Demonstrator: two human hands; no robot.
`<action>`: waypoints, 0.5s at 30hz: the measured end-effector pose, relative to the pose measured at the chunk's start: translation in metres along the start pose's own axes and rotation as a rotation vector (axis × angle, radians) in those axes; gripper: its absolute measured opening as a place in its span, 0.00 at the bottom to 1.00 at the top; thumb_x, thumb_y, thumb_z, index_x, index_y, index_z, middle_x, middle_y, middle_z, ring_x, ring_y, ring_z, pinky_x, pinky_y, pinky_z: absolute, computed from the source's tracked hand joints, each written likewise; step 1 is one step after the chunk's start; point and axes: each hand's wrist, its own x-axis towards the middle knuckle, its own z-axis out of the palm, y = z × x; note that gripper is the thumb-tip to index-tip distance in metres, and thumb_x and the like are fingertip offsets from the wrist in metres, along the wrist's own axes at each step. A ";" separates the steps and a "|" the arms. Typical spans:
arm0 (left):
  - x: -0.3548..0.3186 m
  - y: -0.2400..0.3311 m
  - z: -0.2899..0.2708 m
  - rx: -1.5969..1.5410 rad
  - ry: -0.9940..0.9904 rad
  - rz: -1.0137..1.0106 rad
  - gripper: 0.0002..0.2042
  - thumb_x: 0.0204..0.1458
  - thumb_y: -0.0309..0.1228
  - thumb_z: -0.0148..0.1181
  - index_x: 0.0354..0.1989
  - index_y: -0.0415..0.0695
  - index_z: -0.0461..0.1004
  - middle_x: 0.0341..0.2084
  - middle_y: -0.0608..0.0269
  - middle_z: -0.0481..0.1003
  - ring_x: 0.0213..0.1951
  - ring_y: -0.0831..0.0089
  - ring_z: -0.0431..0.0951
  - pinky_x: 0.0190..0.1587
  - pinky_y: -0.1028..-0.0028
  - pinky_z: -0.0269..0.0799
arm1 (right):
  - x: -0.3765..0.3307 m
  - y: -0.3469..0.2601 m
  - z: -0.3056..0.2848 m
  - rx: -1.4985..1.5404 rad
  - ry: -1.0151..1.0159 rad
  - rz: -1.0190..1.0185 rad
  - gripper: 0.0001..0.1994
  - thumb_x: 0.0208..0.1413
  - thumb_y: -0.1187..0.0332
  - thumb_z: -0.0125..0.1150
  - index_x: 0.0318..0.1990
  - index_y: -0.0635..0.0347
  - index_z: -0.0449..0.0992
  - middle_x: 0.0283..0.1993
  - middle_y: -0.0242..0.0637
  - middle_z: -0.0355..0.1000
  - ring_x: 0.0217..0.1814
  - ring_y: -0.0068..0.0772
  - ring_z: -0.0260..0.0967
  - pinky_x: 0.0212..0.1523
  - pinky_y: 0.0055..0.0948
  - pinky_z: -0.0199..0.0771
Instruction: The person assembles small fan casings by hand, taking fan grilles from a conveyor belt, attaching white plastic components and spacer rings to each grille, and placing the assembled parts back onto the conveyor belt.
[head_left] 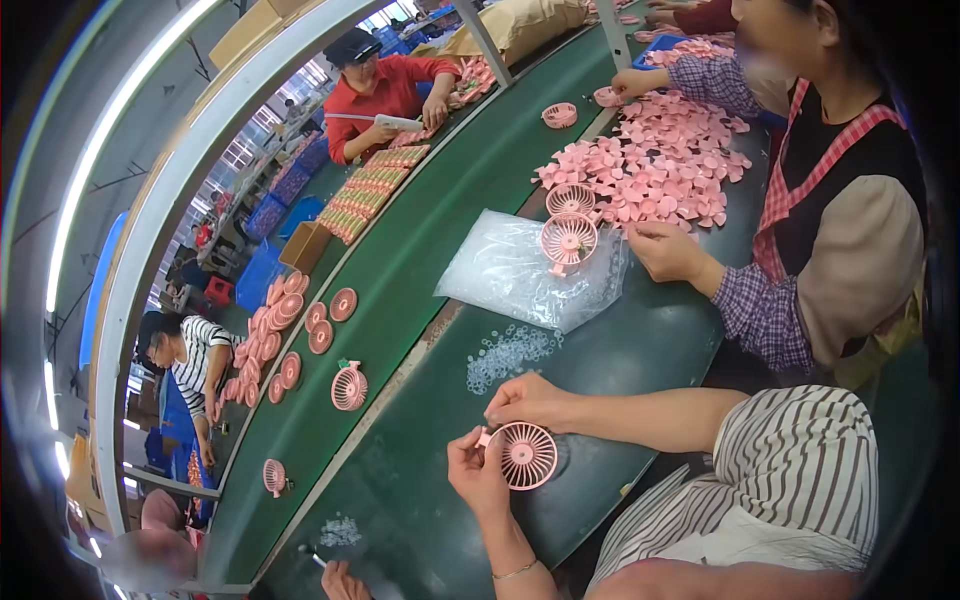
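My left hand (478, 472) is closed on a round pink fan housing (524, 456) with radial slats, gripping it near the small neck on its rim. My right hand (530, 402) pinches just above that neck; whatever lies between its fingertips is too small to make out. Just beyond my right hand, small clear rings (510, 355) lie loosely on the dark green table. Farther off, a clear plastic bag (505, 268) lies flat, with pink fan housings (568, 240) resting on it.
Pink fan blades (660, 160) are heaped before a co-worker (830, 220) on the right. A green conveyor belt (400, 270) carries pink housings (349, 386) and discs (343, 304). Another person's hand (345, 580) holds a tool at the lower edge, near more clear pieces (340, 531).
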 end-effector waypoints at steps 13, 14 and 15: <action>-0.004 -0.014 0.013 0.129 -0.018 0.069 0.13 0.44 0.20 0.64 0.35 0.35 0.67 0.30 0.60 0.73 0.32 0.79 0.74 0.36 0.81 0.71 | 0.000 -0.003 -0.013 -0.072 -0.031 -0.026 0.06 0.45 0.74 0.61 0.30 0.69 0.75 0.27 0.38 0.73 0.28 0.21 0.69 0.28 0.19 0.70; -0.004 -0.014 0.013 0.126 -0.018 0.070 0.13 0.44 0.20 0.64 0.35 0.35 0.67 0.30 0.60 0.73 0.32 0.79 0.74 0.36 0.81 0.71 | 0.000 -0.003 -0.013 -0.075 -0.030 -0.027 0.06 0.45 0.74 0.61 0.30 0.69 0.75 0.27 0.38 0.73 0.28 0.21 0.69 0.28 0.19 0.70; -0.004 -0.015 0.013 0.151 -0.016 0.073 0.12 0.44 0.19 0.63 0.35 0.36 0.66 0.30 0.60 0.72 0.32 0.78 0.74 0.37 0.80 0.71 | 0.000 -0.002 -0.012 -0.099 -0.011 -0.047 0.06 0.45 0.74 0.62 0.29 0.69 0.75 0.27 0.38 0.73 0.28 0.21 0.69 0.28 0.19 0.70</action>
